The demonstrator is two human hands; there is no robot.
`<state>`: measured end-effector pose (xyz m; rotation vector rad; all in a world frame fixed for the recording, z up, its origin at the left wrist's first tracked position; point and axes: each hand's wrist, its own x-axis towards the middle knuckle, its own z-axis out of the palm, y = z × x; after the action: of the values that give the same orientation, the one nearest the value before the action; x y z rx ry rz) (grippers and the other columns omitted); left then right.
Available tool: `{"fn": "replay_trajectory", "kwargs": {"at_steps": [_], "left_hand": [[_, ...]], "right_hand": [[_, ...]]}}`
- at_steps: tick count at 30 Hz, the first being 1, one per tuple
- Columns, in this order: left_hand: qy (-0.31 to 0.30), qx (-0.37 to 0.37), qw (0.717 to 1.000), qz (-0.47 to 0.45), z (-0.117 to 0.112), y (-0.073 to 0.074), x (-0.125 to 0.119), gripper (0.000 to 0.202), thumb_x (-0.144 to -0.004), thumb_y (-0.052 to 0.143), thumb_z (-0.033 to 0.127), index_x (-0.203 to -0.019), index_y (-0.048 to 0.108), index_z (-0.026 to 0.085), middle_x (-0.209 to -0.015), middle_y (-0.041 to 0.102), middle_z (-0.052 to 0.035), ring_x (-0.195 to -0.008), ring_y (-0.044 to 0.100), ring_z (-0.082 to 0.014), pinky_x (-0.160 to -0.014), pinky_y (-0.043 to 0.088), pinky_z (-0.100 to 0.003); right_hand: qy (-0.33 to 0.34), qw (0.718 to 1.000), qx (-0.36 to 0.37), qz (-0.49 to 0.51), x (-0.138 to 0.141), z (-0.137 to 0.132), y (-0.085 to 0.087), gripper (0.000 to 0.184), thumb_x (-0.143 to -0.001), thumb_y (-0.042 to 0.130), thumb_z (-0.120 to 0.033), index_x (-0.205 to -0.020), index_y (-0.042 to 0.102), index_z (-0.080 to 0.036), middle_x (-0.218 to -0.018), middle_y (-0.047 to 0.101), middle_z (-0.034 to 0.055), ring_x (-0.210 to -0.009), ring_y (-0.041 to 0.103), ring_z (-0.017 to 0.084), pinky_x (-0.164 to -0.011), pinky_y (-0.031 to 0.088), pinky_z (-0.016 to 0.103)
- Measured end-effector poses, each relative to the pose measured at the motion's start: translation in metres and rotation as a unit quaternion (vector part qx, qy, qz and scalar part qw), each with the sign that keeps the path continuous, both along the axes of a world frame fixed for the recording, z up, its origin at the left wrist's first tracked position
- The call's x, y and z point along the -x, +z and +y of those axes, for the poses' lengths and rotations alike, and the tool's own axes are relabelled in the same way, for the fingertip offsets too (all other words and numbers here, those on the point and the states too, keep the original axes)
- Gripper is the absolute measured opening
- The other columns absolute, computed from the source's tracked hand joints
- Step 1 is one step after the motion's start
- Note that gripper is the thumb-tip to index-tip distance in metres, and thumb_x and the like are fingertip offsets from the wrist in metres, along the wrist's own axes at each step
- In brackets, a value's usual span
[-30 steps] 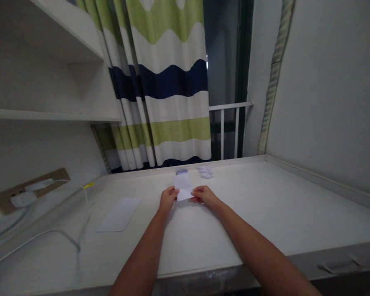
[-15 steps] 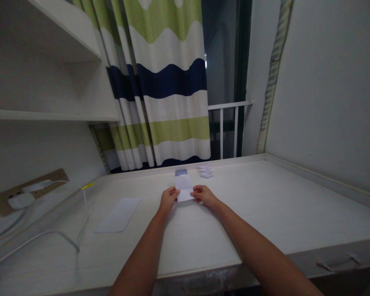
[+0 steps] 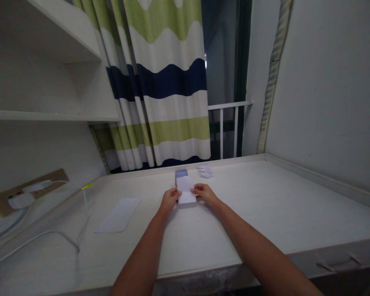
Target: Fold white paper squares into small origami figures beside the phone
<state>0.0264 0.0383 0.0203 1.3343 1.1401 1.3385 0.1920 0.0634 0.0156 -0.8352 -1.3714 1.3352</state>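
Note:
A small sheet of white paper [image 3: 186, 190] is held between my two hands above the desk, with a crease across its middle. My left hand [image 3: 170, 199] pinches its left edge, thumb on top. On the opposite edge, my right hand [image 3: 205, 193] grips it with thumb and fingers. Just behind the paper lies a phone-like device with a lit bluish screen [image 3: 181, 173], partly covered from view by the sheet. Several small folded white paper pieces [image 3: 206, 172] sit to the right of that device.
A stack or sheet of white paper [image 3: 119, 216] lies on the white desk [image 3: 265, 205] at the left. White cables [image 3: 61, 234] run from a power socket [image 3: 27, 193] along the left side. A shelf [image 3: 49, 115] overhangs the left; a striped curtain [image 3: 172, 107] hangs behind the desk.
Both hands and the paper have shifted slightly to the right and nearer to me. More of the lit device shows behind the sheet.

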Motion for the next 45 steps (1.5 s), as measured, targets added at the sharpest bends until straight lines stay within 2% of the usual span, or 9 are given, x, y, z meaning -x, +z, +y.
{"fn": "replay_trajectory", "kwargs": {"at_steps": [4,9,26,34,45], "left_hand": [[-0.015,0.013,1.0,-0.002,0.0,0.0,-0.001,0.036,-0.047,0.069,0.035,-0.073,0.063,0.01,-0.062,0.063,-0.0049,-0.054,0.055,-0.0152,-0.049,0.041,-0.025],[-0.032,0.011,0.999,0.005,-0.002,0.0,-0.001,0.035,-0.05,0.068,0.033,-0.075,0.064,0.01,-0.064,0.063,-0.0057,-0.056,0.056,-0.0155,-0.05,0.042,-0.025],[-0.05,0.018,0.998,0.026,0.001,-0.004,-0.001,0.028,-0.05,0.066,0.033,-0.067,0.06,0.01,-0.056,0.057,-0.0016,-0.051,0.052,-0.0131,-0.048,0.038,-0.024],[-0.06,0.022,0.998,0.02,0.002,-0.006,-0.001,0.03,-0.05,0.067,0.032,-0.068,0.06,0.01,-0.057,0.058,-0.0019,-0.05,0.052,-0.0128,-0.048,0.038,-0.023],[-0.07,0.015,0.997,0.023,0.0,-0.006,0.0,0.027,-0.052,0.067,0.031,-0.068,0.06,0.01,-0.059,0.059,-0.0026,-0.053,0.053,-0.0134,-0.049,0.039,-0.024]], "right_hand": [[-0.006,1.0,0.002,0.02,0.0,0.002,-0.001,0.033,-0.042,0.073,-0.037,-0.053,0.052,-0.014,-0.05,0.053,-0.0029,-0.048,0.048,0.009,-0.051,0.04,0.023],[0.0,0.999,-0.008,0.044,-0.001,0.001,0.0,0.031,-0.045,0.073,-0.037,-0.057,0.056,-0.014,-0.057,0.058,-0.0004,-0.053,0.052,0.011,-0.056,0.042,0.025],[-0.034,0.998,-0.015,0.058,-0.004,-0.003,0.009,0.029,-0.044,0.073,-0.036,-0.057,0.059,-0.014,-0.057,0.059,0.0001,-0.055,0.053,0.012,-0.059,0.043,0.026],[-0.053,0.996,-0.026,0.069,-0.006,-0.004,0.01,0.03,-0.046,0.073,-0.035,-0.062,0.061,-0.013,-0.061,0.062,0.0019,-0.058,0.056,0.014,-0.061,0.045,0.029],[-0.082,0.991,-0.035,0.095,-0.005,-0.005,0.013,0.029,-0.043,0.074,-0.034,-0.059,0.061,-0.014,-0.056,0.061,0.0007,-0.054,0.054,0.013,-0.059,0.045,0.029]]}}
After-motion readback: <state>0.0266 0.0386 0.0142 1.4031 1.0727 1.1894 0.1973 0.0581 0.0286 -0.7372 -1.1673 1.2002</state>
